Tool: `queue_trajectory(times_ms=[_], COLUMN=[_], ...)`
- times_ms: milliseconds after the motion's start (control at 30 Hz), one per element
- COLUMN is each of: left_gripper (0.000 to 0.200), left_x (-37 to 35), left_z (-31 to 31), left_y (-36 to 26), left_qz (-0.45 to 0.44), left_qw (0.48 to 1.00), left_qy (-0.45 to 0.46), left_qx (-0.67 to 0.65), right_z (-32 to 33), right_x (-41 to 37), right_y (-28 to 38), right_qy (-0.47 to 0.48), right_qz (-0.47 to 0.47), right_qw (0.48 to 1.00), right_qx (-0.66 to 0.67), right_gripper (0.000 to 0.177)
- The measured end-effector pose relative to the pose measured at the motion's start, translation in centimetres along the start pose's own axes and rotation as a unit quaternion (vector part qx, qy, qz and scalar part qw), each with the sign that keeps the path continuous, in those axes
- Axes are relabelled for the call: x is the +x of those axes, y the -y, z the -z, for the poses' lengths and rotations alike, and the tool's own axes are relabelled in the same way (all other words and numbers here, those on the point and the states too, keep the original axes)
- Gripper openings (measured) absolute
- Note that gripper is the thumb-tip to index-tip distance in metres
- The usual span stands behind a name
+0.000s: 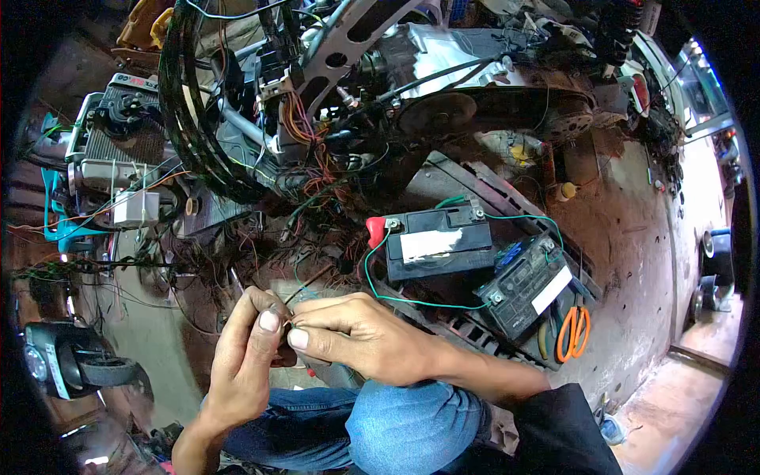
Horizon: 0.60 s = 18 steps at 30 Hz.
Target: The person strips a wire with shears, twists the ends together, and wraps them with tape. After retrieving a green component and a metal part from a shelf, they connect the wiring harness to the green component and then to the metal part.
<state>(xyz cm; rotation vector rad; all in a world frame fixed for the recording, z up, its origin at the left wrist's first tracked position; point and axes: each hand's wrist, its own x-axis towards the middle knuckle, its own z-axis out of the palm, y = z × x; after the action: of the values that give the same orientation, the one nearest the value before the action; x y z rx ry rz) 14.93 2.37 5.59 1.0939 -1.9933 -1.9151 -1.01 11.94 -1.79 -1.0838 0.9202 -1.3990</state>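
Note:
Near the middle of the view, my left hand (247, 352) and my right hand (360, 336) meet fingertip to fingertip. Both are closed in a pinch, thumbs against the fingers, on what looks like a thin wire (288, 323); its end is too small to make out. My hands are above my knee in blue jeans (412, 423). Just beyond them lies a tangle of red and dark wires (317, 257). To the right are a black battery (435, 265) and a second, tilted battery (511, 305), linked by a green wire (427, 304).
Orange-handled pliers (573, 332) lie beside the second battery. A vehicle frame (348, 39) with hanging black cables (186, 119) spans the top. A radiator-like unit (127, 134) and white box (136, 207) are at the left, with a wheeled part (107, 370) below.

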Motion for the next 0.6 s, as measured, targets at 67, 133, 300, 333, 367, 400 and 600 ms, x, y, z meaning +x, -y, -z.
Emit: queue_trajectory(times_ms=[67, 133, 300, 333, 367, 400, 600], left_gripper=[0.024, 0.024, 0.023, 0.022, 0.023, 0.023, 0.023], left_x=[0.0, -0.13, -0.24, -0.25, -0.26, -0.27, -0.39], left_z=[-0.05, -0.22, -0.16, -0.21, -0.2, -0.19, -0.24], left_y=[-0.06, -0.49, -0.39, -0.48, -0.52, -0.56, -0.73], left_qz=[0.001, 0.02, 0.035, 0.043, 0.043, 0.044, 0.051], left_qw=[1.0, 1.0, 0.999, 0.999, 0.999, 0.999, 0.998], left_qy=[-0.002, -0.005, -0.001, -0.001, -0.001, -0.001, -0.004], left_qx=[-0.001, -0.009, -0.029, -0.034, -0.033, -0.031, -0.027], right_z=[-0.19, -0.17, -0.1, -0.09, -0.09, -0.11, -0.06], right_x=[-0.03, -0.02, -0.04, -0.04, -0.04, -0.03, 0.0], right_y=[0.11, 0.05, 0.01, 0.1, 0.15, 0.15, 0.15], right_qy=[-0.008, -0.006, -0.004, -0.003, -0.003, -0.003, -0.002], right_qz=[-0.004, -0.004, 0.002, 0.0, -0.003, -0.003, 0.008], right_qw=[1.0, 1.0, 1.0, 1.0, 1.0, 1.0, 1.0], right_qx=[0.013, 0.011, 0.01, 0.011, 0.012, 0.013, 0.008], right_gripper=[0.043, 0.044, 0.044, 0.044, 0.044, 0.044, 0.043])
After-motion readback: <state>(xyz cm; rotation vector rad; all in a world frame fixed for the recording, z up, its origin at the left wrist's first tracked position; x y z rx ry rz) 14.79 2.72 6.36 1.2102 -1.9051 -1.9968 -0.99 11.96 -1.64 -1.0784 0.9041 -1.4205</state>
